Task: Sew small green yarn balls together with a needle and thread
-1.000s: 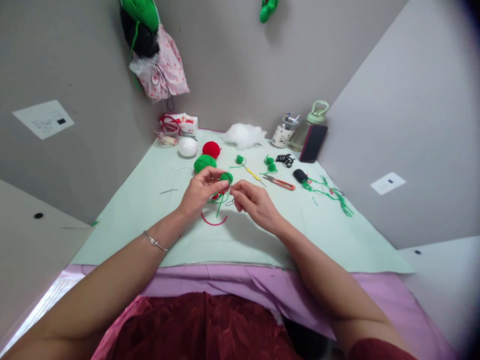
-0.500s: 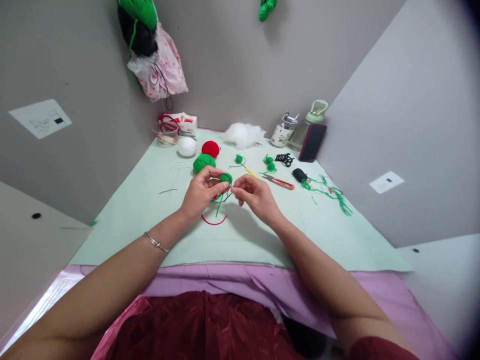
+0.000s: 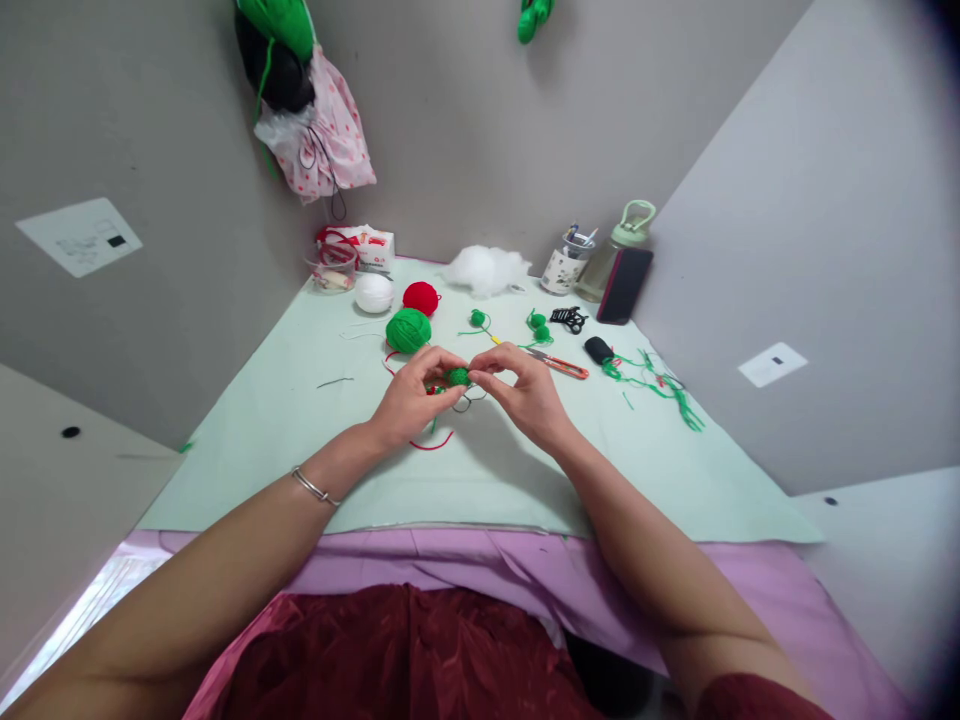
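Note:
My left hand (image 3: pixel 412 398) is closed around a small green crocheted piece (image 3: pixel 458 377), pinching it between thumb and fingers. Pressed together at the piece's right edge are the thumb and forefinger of my right hand (image 3: pixel 521 392); whatever they pinch is too small to make out. A thin dark loop of thread hangs just below the fingertips. Some red yarn and a green tail show under my left hand. A cut length of red yarn (image 3: pixel 433 447) lies on the table below. Just beyond my left hand sits a green yarn ball (image 3: pixel 409 330).
Behind are a white yarn ball (image 3: pixel 374 293), a red yarn ball (image 3: pixel 421 298) and white stuffing (image 3: pixel 487 270). Orange-handled snips (image 3: pixel 562 367) and small green pieces (image 3: pixel 540 327) lie beyond my right hand. A phone (image 3: pixel 625 287) leans on a bottle (image 3: pixel 633 224), right of a pen cup (image 3: pixel 567 268).
Both hands have moved slightly closer together, and the green piece has shifted a little toward me and right. My right fingertips now touch its edge.

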`<state>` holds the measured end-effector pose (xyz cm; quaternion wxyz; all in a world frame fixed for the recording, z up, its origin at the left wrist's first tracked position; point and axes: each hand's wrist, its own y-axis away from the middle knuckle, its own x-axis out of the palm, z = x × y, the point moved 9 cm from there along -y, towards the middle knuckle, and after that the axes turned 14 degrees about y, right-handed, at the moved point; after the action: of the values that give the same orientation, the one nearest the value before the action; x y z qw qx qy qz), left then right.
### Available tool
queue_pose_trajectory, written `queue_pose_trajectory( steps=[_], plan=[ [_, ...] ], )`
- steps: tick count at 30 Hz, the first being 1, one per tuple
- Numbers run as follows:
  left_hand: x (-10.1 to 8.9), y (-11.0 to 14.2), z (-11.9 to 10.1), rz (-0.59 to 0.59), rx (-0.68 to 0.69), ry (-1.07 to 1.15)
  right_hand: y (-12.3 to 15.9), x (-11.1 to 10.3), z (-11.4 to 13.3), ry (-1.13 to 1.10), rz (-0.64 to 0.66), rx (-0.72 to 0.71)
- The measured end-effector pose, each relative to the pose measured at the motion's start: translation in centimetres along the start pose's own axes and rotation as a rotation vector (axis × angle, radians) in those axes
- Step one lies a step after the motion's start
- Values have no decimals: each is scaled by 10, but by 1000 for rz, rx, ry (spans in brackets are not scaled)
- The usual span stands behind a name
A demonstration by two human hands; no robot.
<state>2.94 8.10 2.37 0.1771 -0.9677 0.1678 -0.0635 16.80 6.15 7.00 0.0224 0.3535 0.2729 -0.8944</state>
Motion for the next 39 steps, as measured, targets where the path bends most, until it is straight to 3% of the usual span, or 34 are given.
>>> queue_pose_trajectory(
  steps=[3,5,8,11,13,16,19,22,26,31,35,39],
  plan=[
    [2,0,0,30,14,-29,-4,-8,-2,-24,-41,3],
    [4,0,0,55,14,-71,-7,-28,-13,-93,-140,65],
    [7,0,1,91,-4,-134,-8,-66,-50,-306,-286,262],
    [5,0,0,99,-6,-188,-8,-94,-89,-510,-275,411],
    [5,-1,-1,111,-4,-222,-6,-122,-106,-539,-344,421],
    [6,-2,1,140,-30,-226,2,-166,-122,-527,-560,370],
    [8,-2,7,147,-115,-130,10,-186,-128,-511,-717,335],
    [8,-1,13,138,-203,17,3,-163,-122,-511,-655,344],
    [1,-3,11,77,-221,198,-9,-87,-94,-521,-349,391],
    [-3,-4,3,39,-210,274,-2,0,-52,-480,32,428],
    [-10,-5,-4,-26,-153,236,10,37,-43,-588,218,514],
    [-16,-6,-3,-72,-146,195,17,56,-37,-781,319,583]
  ],
)
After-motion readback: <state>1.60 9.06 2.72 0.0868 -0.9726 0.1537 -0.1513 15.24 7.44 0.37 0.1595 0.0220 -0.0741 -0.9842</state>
